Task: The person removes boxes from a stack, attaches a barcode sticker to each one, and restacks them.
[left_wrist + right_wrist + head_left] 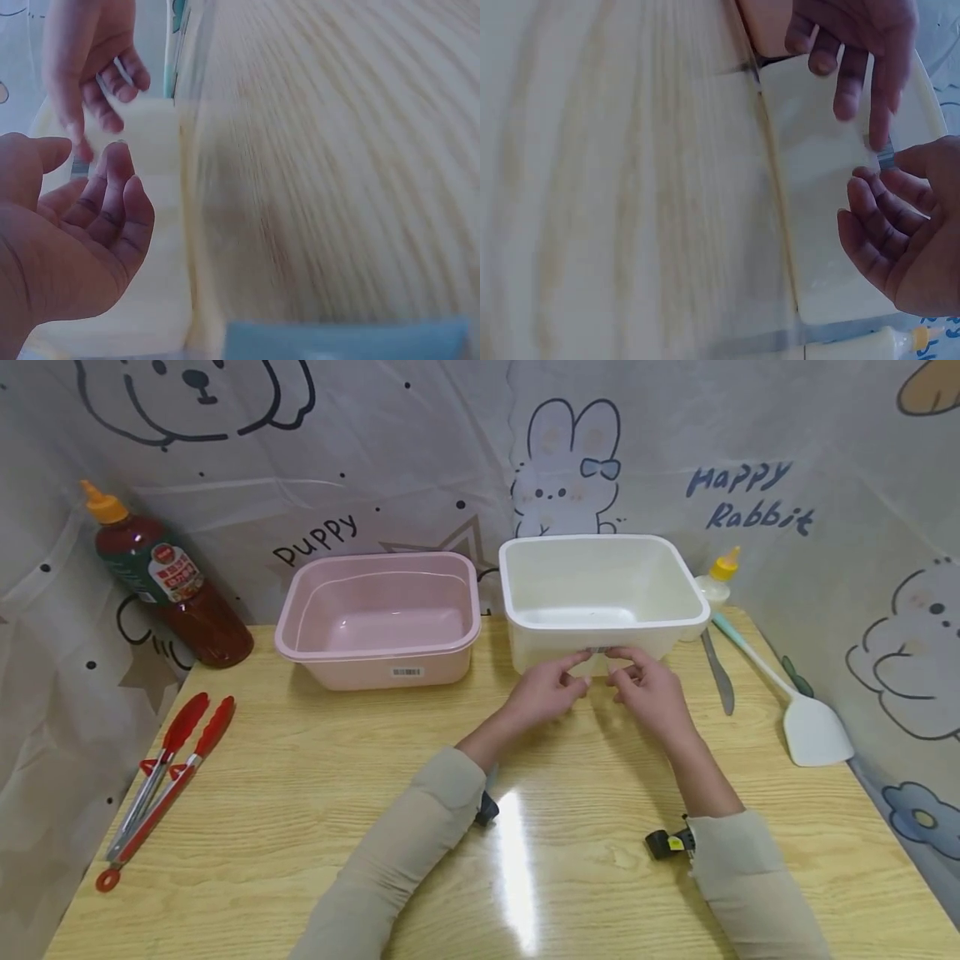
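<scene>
Both hands are at the near wall of a white basin (536,647), their fingertips close to a small barcode label (598,650). My left hand (551,689) comes in from the left with its index finger stretched toward the label and the other fingers loosely bent. Facing it is my right hand (648,689), index finger reaching to the label's other end. Each wrist view shows the two hands a little apart, nothing gripped; in the right wrist view part of the label (886,156) appears between the fingers.
Left of the white basin stands a pink basin (378,655). A red sauce bottle (172,577) and red-handled tongs (161,785) are at the far left. On the right are a small yellow-capped bottle (716,583), a grey knife (720,677) and a white spatula (816,731).
</scene>
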Demonstrator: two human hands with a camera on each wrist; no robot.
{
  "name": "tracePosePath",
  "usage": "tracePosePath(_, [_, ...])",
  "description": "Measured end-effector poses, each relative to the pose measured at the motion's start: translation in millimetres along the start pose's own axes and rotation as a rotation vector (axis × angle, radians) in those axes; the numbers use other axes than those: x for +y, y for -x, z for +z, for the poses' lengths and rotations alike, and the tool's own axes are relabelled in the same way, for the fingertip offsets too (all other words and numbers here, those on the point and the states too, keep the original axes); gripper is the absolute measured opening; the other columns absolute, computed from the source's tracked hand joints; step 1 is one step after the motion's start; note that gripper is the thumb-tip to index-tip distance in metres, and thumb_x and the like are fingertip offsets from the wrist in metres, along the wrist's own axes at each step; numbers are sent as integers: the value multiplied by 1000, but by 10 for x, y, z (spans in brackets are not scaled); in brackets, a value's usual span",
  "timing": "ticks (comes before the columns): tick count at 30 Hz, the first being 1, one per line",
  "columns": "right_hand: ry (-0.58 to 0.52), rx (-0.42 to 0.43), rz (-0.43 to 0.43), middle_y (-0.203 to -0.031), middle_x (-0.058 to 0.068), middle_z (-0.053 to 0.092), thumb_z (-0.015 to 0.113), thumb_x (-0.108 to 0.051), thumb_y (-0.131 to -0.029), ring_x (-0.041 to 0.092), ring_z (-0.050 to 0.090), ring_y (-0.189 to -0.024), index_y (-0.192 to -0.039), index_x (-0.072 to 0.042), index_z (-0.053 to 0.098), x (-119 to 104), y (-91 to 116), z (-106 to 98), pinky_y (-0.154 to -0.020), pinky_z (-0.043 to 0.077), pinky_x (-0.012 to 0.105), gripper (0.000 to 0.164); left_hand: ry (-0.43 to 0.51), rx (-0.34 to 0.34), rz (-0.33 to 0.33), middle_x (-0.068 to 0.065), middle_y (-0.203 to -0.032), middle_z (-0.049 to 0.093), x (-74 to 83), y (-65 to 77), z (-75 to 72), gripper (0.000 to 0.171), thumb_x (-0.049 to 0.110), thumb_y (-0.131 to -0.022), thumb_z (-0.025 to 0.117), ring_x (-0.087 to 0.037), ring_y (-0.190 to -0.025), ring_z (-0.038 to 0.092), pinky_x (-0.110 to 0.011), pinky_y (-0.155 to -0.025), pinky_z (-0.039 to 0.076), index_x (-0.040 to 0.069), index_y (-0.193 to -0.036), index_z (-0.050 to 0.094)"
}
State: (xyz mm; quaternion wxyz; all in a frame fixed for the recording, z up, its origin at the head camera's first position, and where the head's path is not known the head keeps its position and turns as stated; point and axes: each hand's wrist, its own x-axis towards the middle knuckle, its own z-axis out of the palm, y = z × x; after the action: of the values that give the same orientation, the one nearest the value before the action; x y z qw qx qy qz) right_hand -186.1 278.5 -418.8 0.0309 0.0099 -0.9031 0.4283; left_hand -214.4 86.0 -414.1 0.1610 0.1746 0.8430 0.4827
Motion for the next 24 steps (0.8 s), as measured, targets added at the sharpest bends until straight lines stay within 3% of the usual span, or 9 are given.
tracePosePath(5, [-17,12,-26,-108,21,74,51,-38,-106,37,73,-84,-141,-17,56,-42,-10,10,-70,58,32,41,9,-4,38,-6,-104,76,29,-7,-1,50,33,-103,58,-24,-70,69,-25,-50,47,33,-152,47])
tracePosePath(9, [-10,38,-1,-108,22,74,50,-38,-106,38,72,-83,-141,-17,56,-9,4,-14,-69,57,31,41,46,15,18,-5,-105,76,12,-6,-17,48,31,-103,59,-31,-80,72,-26,-53,50,32,-150,50])
tracePosePath(13, [-29,-18,-19,-108,24,74,51,-30,-106,38,72,-82,-142,-12,54,39,11,24,-70,60,34,41,32,4,23,-7,-103,77,-40,-35,26,49,30,-103,60,-19,-65,66,-23,-50,47,27,-151,49])
tracePosePath(16, [-38,-42,-35,-108,22,74,51,-34,-106,37,72,-83,-144,-17,54,13,6,37,-69,60,35,41,16,3,35,-5,-102,77,-23,-54,53,51,34,-103,60,-12,-58,60,-23,-47,44,28,-152,48])
tracePosePath(20, [-51,-36,7,-111,21,74,49,-42,-106,37,72,-85,-145,-21,53,-15,10,-36,-74,60,36,44,44,19,33,-5,-103,77,9,-32,21,50,33,-103,60,-24,-72,71,-25,-53,48,30,-151,48])
tracePosePath(24, [-52,-62,41,-113,25,72,48,-36,-107,37,71,-83,-146,-13,51,3,2,-44,-75,60,32,46,80,20,8,-5,-102,77,-36,-8,-8,50,30,-103,60,-34,-84,73,-25,-57,49,29,-151,49])
